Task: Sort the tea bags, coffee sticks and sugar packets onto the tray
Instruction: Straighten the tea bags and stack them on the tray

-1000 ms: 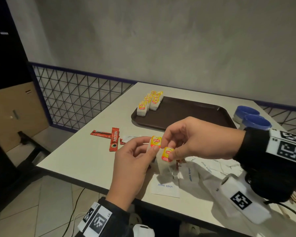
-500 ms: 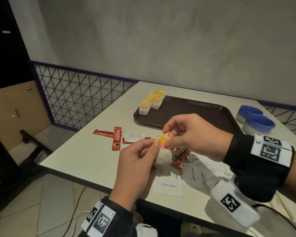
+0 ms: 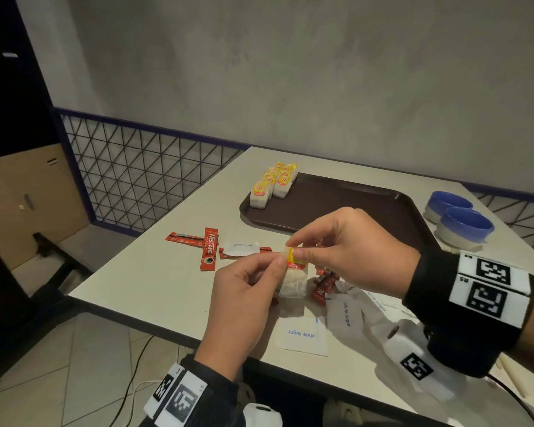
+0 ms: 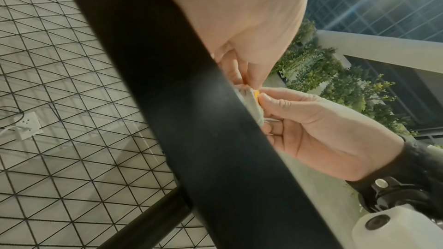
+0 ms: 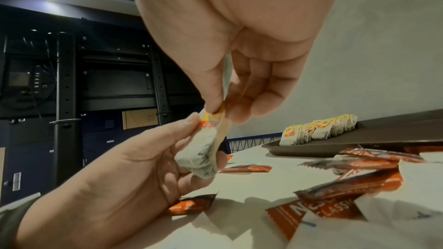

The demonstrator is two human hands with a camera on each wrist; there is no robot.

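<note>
Both hands meet above the table's front part around a small bundle of tea bags (image 3: pixel 293 280), white pouches with yellow tags. My left hand (image 3: pixel 278 262) grips the pouches from the left, seen from below as the left hand (image 5: pixel 191 120) curled round a tea bag (image 5: pixel 201 150). My right hand (image 3: pixel 295 250) pinches the yellow tag end from the right, as the right hand (image 5: pixel 219 114) also shows. The brown tray (image 3: pixel 352 208) lies behind, with several tea bags (image 3: pixel 272 184) lined up at its far left corner. Red coffee sticks (image 3: pixel 208 252) and white sugar packets (image 3: pixel 302 334) lie loose on the table.
Two blue bowls (image 3: pixel 463 223) stand right of the tray. More coffee sticks (image 5: pixel 347 183) and sugar packets lie under and right of my hands. The table's front edge (image 4: pixel 215 139) is close below them. A mesh railing (image 3: pixel 136 167) runs along the left side.
A second ago each hand held its own tea bag by the tag, slightly apart. The two bags have been brought together, and both hands now hold them as one bundle.
</note>
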